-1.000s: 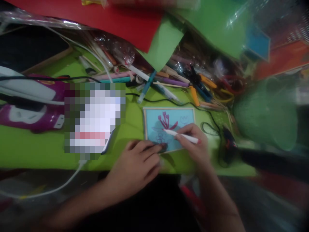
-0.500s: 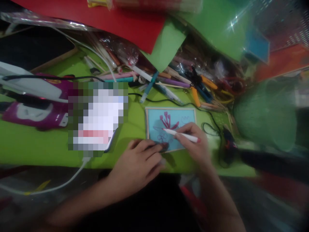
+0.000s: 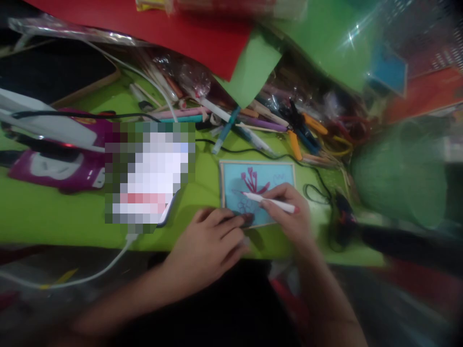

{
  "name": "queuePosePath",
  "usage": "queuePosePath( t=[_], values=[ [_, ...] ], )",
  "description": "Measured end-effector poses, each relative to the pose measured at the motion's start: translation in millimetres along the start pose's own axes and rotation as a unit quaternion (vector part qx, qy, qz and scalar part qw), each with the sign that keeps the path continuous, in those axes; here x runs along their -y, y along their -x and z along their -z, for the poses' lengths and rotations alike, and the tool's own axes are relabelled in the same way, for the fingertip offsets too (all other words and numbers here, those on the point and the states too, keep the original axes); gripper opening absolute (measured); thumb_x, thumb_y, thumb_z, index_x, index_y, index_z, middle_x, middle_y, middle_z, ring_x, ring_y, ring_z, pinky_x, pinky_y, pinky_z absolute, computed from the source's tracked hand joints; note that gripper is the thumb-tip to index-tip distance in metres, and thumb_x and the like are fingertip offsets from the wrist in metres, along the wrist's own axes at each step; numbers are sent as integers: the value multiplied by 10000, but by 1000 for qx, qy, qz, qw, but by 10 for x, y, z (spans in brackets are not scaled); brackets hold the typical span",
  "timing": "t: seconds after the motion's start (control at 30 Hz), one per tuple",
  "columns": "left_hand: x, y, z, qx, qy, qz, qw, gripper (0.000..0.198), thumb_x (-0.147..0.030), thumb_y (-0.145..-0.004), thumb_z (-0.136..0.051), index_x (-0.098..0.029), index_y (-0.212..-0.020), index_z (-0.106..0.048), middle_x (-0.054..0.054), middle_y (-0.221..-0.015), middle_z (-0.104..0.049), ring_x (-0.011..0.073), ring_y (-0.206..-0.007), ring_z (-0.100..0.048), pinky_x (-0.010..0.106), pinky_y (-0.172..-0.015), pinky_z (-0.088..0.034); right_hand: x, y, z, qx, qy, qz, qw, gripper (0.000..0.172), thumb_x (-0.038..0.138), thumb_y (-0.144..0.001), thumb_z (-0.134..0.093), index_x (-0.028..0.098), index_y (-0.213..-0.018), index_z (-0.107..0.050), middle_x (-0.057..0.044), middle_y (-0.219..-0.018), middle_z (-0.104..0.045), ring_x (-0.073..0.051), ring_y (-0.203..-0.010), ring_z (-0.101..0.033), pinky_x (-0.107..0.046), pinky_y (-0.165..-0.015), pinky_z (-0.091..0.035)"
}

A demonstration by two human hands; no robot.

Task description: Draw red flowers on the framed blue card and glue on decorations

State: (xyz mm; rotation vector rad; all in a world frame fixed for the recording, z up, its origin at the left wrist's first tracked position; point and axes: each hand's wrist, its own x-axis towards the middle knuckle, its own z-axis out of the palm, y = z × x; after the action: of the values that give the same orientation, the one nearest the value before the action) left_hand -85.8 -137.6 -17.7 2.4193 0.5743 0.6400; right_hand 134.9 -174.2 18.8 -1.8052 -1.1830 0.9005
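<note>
I am seeing right fingers (image 3: 280, 192) pinching a white marker (image 3: 285, 206), probably for control, and left fingers (image 3: 229, 221), loosely open, seemingly steadying the blue panel (image 3: 231, 177) beneath.

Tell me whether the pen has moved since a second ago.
Yes, slightly: judged against the framed card, the pen has shifted a little to the left in the view.

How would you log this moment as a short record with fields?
Left hand: fingers over the lower-left part of the blue panel
Right hand: holding a white marker, tip at the panel
Panel detail: thin frame, dark red flower drawing
Surface: green tabletop
Left of panel: phone, screen pixelated
Behind panel: teal pen
</note>
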Motion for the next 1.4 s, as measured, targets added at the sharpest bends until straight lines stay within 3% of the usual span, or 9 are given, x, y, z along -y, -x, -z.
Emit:
queuePosePath(
  t=[0.57, 1.4],
  values=[
    [-7, -22, 14, -4, -6, -3, 1000, 207, -302, -1048, -555, -208, -937, -701, 14, -1243, -784, 252, -1075, -616, 425, -860, -388, -24, -9, -56, 15, 1, -6, 1000, 163, 370, -843, -795, 233, -870, -712, 2, -769, -735, -164, -691, -660, -279, -616, -526],
    [-4, -1, -12, -2, -6, 2, 1000, 240, -331, -1072, -517, -211, -946, -681, -16, -1249, -781, 258, -1099, -604, 429, -886, -377, -41, -8, -93, 39, -5, 13, 999, 118, 316, -868, -796, 245, -944, -740, 0, -852, -767, -160, -767, -703, -278, -683, -565]
  ],
)
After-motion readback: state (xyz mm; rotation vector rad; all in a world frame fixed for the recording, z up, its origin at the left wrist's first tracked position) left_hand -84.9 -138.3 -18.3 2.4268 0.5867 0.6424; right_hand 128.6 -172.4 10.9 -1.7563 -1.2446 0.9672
